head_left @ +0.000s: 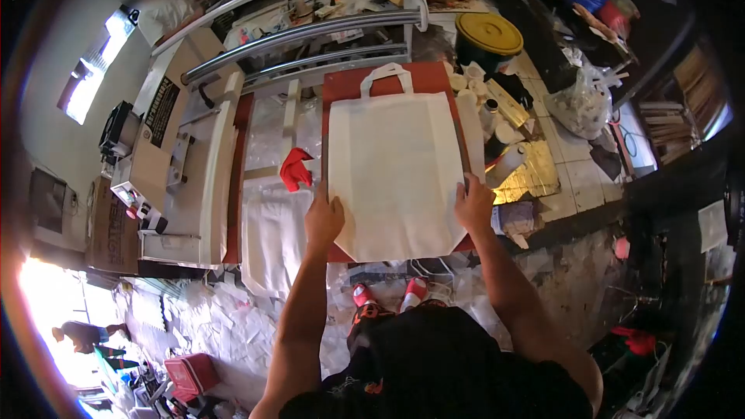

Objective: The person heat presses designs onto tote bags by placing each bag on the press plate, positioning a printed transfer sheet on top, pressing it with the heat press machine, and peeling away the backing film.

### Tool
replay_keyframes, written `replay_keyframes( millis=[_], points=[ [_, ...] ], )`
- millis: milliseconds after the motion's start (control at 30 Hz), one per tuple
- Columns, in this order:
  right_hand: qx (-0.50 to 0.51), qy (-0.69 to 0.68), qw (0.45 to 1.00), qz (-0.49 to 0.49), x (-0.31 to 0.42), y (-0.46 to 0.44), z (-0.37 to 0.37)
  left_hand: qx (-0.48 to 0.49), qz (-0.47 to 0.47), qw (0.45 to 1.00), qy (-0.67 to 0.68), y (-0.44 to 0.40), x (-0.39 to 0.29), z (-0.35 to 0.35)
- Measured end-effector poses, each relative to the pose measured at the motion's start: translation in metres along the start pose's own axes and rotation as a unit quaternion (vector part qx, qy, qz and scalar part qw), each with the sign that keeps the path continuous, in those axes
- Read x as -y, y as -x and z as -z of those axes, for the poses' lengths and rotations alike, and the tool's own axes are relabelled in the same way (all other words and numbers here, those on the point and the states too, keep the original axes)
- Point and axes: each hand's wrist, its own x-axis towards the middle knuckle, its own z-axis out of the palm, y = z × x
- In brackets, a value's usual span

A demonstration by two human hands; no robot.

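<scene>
A white fabric tote bag (396,178) lies flat, with its loop handle (386,81) at the far end. Beneath it is a red board (429,77), showing past the bag's top and sides. My left hand (324,219) is closed at the bag's left edge, thumb towards the fabric. At the right edge, my right hand (474,203) grips in the same way, level with the left. Some of the fingers are hidden under or beside the edges. A red cloth (296,170) rests just left of the bag, near my left hand.
A machine with metal rollers (303,46) spans the left and back. More white fabric (272,240) lies left of the bag. To the right stand a yellow-lidded bucket (489,34), bottles (508,161) and gold foil (535,169). Scraps (225,326) litter the floor; a person (163,12) is at back left.
</scene>
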Motion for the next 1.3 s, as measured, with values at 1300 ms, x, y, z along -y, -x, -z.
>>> replay_keyframes(
  millis=[1300],
  points=[
    [0.135, 0.080, 0.988, 0.008, -0.093, 0.313, -0.302, 0.355, 0.301, 0.885, 0.032, 0.515, 0.290, 0.045]
  ],
)
